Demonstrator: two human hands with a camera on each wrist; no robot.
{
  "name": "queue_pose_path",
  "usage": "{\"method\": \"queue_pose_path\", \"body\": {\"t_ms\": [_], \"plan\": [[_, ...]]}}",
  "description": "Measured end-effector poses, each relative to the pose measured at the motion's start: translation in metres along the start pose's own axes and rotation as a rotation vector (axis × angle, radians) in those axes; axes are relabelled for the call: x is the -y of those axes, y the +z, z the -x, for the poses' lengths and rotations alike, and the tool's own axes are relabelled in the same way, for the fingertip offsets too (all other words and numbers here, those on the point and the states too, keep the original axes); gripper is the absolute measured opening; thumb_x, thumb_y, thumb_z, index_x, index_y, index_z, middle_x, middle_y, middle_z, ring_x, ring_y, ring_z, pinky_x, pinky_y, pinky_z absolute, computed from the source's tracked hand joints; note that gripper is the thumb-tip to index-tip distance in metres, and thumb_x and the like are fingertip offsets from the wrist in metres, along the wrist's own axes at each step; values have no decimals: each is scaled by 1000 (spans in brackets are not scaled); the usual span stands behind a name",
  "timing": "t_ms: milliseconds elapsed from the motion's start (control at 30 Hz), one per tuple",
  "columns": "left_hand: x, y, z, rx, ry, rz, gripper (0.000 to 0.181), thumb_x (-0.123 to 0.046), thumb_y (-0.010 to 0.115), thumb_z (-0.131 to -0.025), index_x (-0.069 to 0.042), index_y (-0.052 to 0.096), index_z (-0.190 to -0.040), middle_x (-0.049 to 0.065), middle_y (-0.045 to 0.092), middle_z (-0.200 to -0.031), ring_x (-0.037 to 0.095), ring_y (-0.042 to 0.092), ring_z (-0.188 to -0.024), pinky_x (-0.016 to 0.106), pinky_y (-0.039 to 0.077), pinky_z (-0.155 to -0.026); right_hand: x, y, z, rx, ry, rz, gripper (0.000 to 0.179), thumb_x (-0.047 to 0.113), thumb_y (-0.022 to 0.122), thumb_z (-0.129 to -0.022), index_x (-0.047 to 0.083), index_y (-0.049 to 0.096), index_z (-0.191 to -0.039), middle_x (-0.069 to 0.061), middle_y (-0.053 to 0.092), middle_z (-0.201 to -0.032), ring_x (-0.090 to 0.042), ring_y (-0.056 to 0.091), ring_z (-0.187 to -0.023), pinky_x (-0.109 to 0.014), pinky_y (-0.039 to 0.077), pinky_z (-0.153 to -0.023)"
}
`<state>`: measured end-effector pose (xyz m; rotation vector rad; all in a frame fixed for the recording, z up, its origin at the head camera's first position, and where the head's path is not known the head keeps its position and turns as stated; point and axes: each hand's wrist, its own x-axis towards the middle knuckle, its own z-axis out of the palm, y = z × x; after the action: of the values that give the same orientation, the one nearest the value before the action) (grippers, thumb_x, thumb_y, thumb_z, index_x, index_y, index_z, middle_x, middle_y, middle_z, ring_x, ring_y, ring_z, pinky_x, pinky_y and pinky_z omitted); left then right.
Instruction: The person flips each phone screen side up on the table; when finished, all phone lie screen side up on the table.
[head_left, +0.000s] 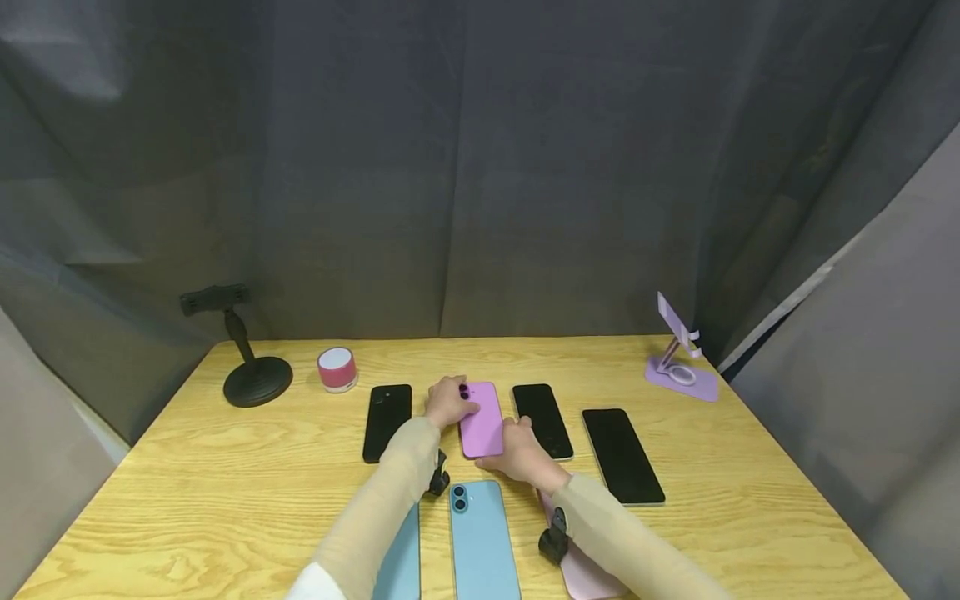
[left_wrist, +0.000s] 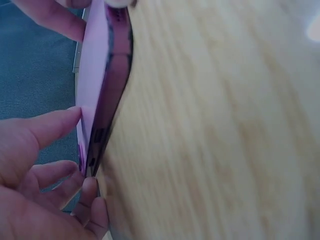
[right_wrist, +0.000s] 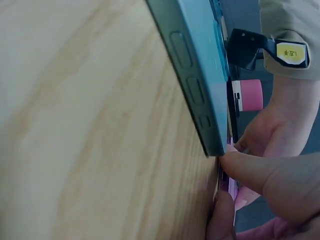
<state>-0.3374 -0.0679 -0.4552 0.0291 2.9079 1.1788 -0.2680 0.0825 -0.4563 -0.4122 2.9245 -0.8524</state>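
Observation:
A pink-purple phone [head_left: 483, 429] lies back up at the middle of the table, its camera lenses at the far left corner. My left hand [head_left: 447, 402] grips its left side, thumb [left_wrist: 57, 125] on the back and the other fingers curled at the edge. At the near right corner my right hand [head_left: 522, 454] holds the same phone between thumb [right_wrist: 250, 170] and fingers. Just in front, a light blue phone [head_left: 483, 542] lies back up. Black phones lie on either side, one left [head_left: 387, 417] and one right [head_left: 542, 417].
Another black phone [head_left: 622, 454] lies farther right. A second blue phone [head_left: 401, 558] and a pale pink phone [head_left: 585, 575] are partly under my forearms. At the back are a black stand [head_left: 257, 381], a pink-and-white cylinder [head_left: 337, 371] and a purple stand [head_left: 682, 379].

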Motion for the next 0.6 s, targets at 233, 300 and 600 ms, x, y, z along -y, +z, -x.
{"method": "queue_pose_path", "body": {"t_ms": [233, 300, 600], "plan": [[0, -1, 1, -5, 14, 13, 59, -17, 72, -82, 7, 52, -131, 24, 53, -133, 46, 44, -124, 53, 39, -105, 3, 4, -4, 19, 92, -17, 64, 30, 83, -75, -13, 55, -114, -18, 47, -96, -21, 49, -79, -34, 52, -69], [1, -2, 0, -6, 22, 24, 58, -16, 70, -84, 9, 50, -132, 25, 53, -134, 44, 46, -124, 50, 40, -106, 5, 4, -4, 31, 115, -16, 64, 30, 82, -76, -13, 55, -115, -23, 47, -104, -22, 51, -78, -35, 53, -70], [-1, -11, -2, 24, -20, 88, 66, -13, 70, -83, 13, 41, -137, 23, 62, -118, 29, 57, -98, 39, 51, -91, 12, 5, -6, 60, 161, 42, 60, 30, 80, -78, -11, 57, -116, -30, 44, -119, -22, 54, -77, -34, 54, -68]]}}
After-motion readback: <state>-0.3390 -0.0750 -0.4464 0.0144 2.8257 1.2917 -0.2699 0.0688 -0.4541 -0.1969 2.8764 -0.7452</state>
